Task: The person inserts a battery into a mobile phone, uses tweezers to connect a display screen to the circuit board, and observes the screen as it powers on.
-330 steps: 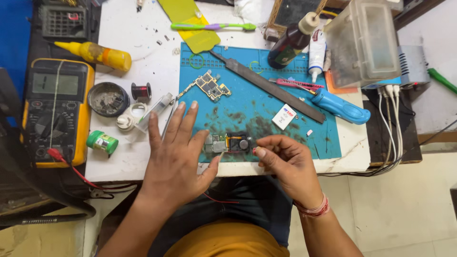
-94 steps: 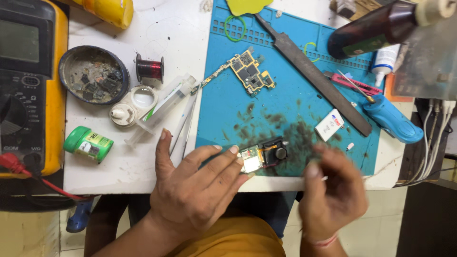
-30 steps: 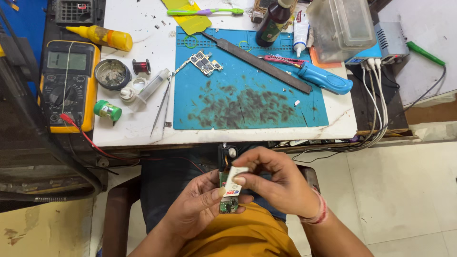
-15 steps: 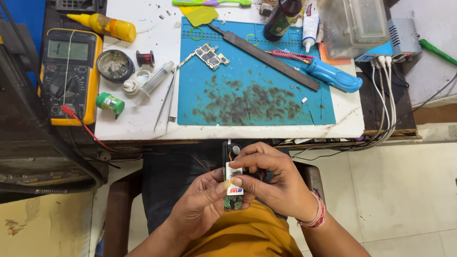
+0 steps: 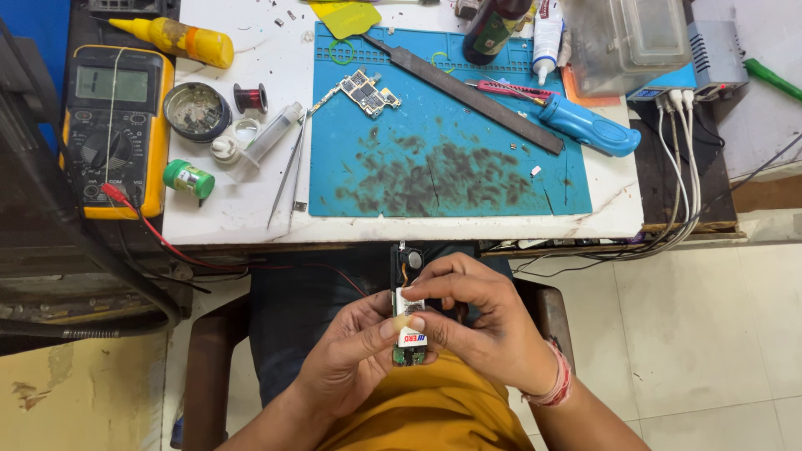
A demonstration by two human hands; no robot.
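Note:
Both hands are in my lap, below the table's front edge. My left hand and my right hand pinch a small green circuit board between them. A white sticker with red and blue print covers its middle, under my left thumb. A dark module with an orange flex sticks out of its far end. On the blue work mat, a second bare circuit board lies near the far left corner.
A yellow multimeter with red lead stands at the left. Tweezers, a syringe, solder spool, flux tin and small green bottle lie beside the mat. A long flat file, blue-handled tool and clear box sit at the back right.
Earlier both hands worked on the small board on the mat. They have since brought it down to my lap, and over the last second they shifted slightly with the sticker on it.

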